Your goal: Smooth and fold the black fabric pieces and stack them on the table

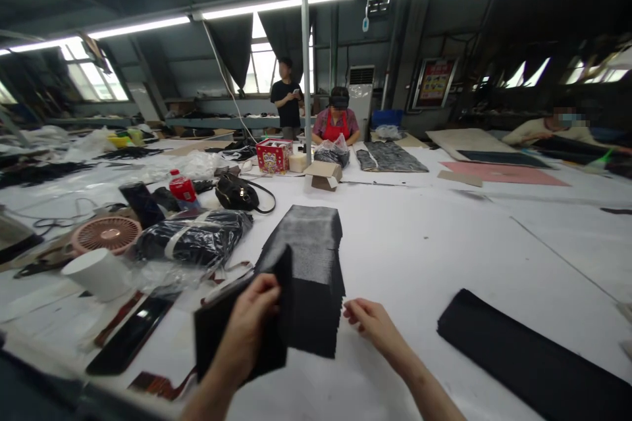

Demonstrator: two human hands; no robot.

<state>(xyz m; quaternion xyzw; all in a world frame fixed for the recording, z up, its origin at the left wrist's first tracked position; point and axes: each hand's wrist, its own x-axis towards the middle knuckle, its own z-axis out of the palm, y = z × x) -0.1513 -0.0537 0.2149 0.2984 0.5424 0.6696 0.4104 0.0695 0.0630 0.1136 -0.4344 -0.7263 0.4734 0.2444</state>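
Observation:
My left hand [254,316] grips a black fabric piece [212,335], its fingers closed on an upper edge while part of the piece folds up beside them. Under and beyond it, a stack of dark fabric pieces [316,263] lies on the white table, grey on the far part and black on the near part, with a jagged right edge. My right hand [368,322] is just right of that edge, thumb and fingertips pressed together; whether anything thin is between them is too small to tell. A long black fabric strip [533,362] lies at the right.
On the left of the table [395,243] are a plastic-wrapped black bundle [197,237], a pink fan [106,234], a white cylinder [99,273], a phone [133,332] and a black bag [237,192]. Farther back stand an open carton [323,175] and a pole [305,59]. Several people are beyond.

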